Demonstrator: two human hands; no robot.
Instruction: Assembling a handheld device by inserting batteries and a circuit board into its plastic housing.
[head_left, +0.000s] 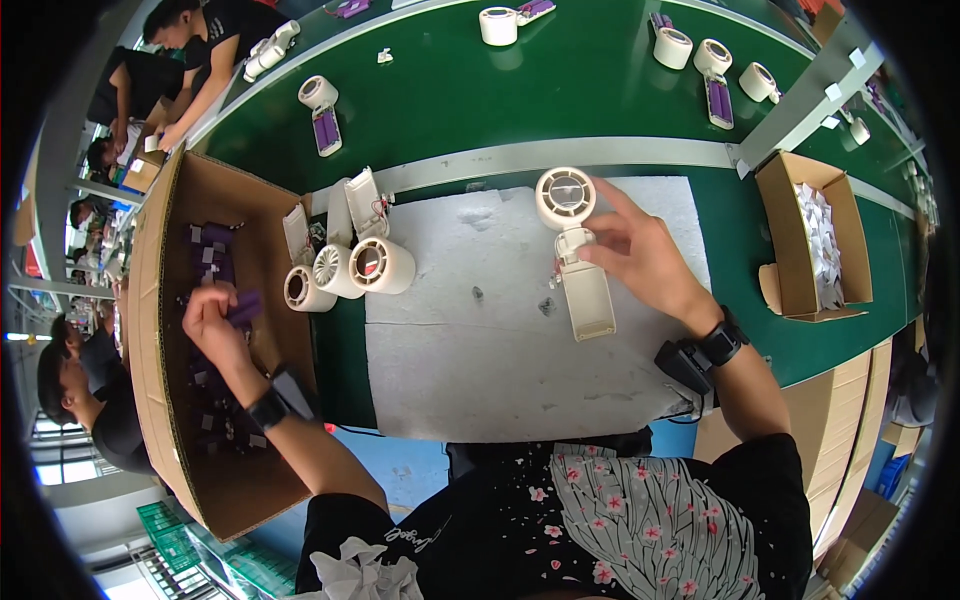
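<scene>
My right hand (652,258) grips a white handheld fan (590,303) at the joint below its round head. The fan's handle is an opened shell, hollow side up, over a pale foam mat (450,355). My left hand (218,325) is inside a large cardboard box (158,330), its fingers closed on a purple battery pack (245,307). More purple packs (212,240) lie in that box. Several white fan units (382,266) stand at the mat's left edge, some with opened handles.
Beyond a metal rail (560,152), a green conveyor surface (430,100) carries fans with purple packs (719,100). A carton of small white pieces (785,235) stands at right, near a slanted metal post (805,105). Other people (215,50) work at far left.
</scene>
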